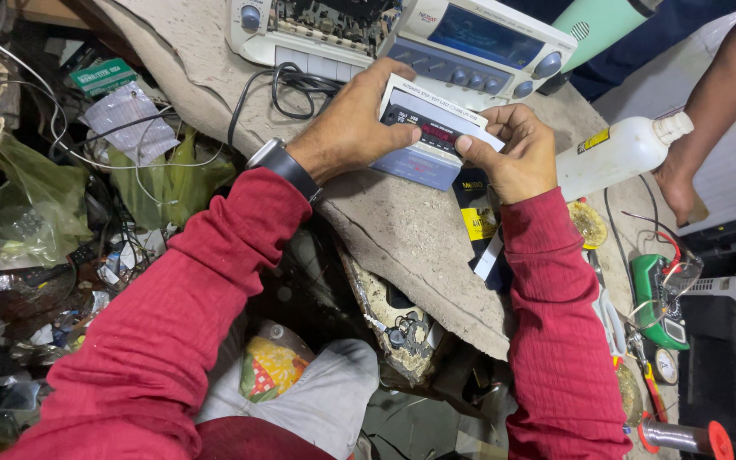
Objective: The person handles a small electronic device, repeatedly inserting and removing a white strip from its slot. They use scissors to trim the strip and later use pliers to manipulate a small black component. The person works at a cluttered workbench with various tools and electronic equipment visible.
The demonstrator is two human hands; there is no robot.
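Both your hands are on the small white panel unit [432, 136] w/ a red digit display, held just above the counter [402, 230]. Your left hand [359, 119] wraps its upper-left end, grip clenched on it, thumb lying along the front edge. Your right hand [513, 153] pinches the unit's right end, grip grasping it btw thumb and fingers. There's a dark wristwatch [287, 166] on your left wrist, just left of the unit; both sleeves are red.

Right behind the unit sits a larger white audio set [470, 43] w/ a blue screen and knobs, nearly touching it. A black cable [287, 85] loops on the counter left of the unit. A white plastic bottle [619, 153] lies tilted to the right of the unit, next to another person's hand [683, 192]. Below-right of the unit, by the counter's far edge, there's a green multimeter [662, 298] w/ red and black leads. A black-and-yellow packet [474, 213] lies directly below the unit, partly under your right wrist.
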